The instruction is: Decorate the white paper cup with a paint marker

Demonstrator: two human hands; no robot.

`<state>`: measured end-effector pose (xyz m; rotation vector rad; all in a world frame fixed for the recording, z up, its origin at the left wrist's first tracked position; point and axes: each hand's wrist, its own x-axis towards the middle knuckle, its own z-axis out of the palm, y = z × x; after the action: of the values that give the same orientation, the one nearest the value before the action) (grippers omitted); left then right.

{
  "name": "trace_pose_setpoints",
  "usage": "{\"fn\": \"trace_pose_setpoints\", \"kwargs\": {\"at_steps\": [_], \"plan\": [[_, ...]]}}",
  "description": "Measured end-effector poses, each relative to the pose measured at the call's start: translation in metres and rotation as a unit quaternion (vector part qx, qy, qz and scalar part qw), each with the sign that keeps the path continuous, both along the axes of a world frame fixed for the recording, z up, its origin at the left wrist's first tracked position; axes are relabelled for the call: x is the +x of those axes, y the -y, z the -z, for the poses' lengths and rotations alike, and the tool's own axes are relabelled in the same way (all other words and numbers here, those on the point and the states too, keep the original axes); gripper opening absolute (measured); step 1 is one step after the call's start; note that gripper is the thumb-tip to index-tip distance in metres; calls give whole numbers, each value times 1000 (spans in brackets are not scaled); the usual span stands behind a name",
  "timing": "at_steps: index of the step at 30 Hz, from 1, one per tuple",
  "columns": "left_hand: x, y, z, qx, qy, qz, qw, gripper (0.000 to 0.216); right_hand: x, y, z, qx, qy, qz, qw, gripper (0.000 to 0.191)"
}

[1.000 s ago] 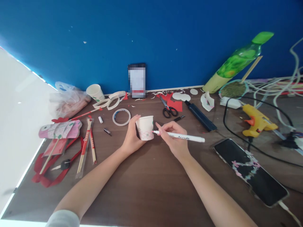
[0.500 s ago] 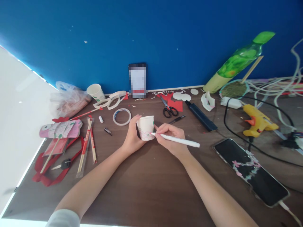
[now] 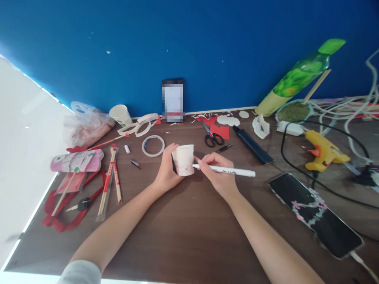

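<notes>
Gripping paper cup (image 3: pixel 184 159), left hand (image 3: pixel 166 172); right hand (image 3: pixel 217 172) pinching marker (image 3: pixel 225 170); bare table (image 3: pixel 183 232) nearside.

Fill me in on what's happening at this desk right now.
A person is working on a small paper cup at a brown table. The left hand grips the cup, which stands upright on the table. The right hand holds a white marker with its tip against the cup's side, where faint pink marks show. Scissors, a tape roll and a yellow glue gun lie untouched around them.
</notes>
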<state>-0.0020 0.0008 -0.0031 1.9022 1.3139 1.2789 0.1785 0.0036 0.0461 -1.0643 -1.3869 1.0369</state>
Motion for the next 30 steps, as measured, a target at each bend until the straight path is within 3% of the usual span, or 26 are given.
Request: {"fn": "trace_pose_setpoints", "kwargs": {"at_steps": [16,30], "plan": [[-1,0,-1,19,-13,7,1000,83,-6,2,7,13,3,-3,1000,24],[0,0,0,15,-13,7,1000,84,-4,1,1,24,24,7,999,26]]}}
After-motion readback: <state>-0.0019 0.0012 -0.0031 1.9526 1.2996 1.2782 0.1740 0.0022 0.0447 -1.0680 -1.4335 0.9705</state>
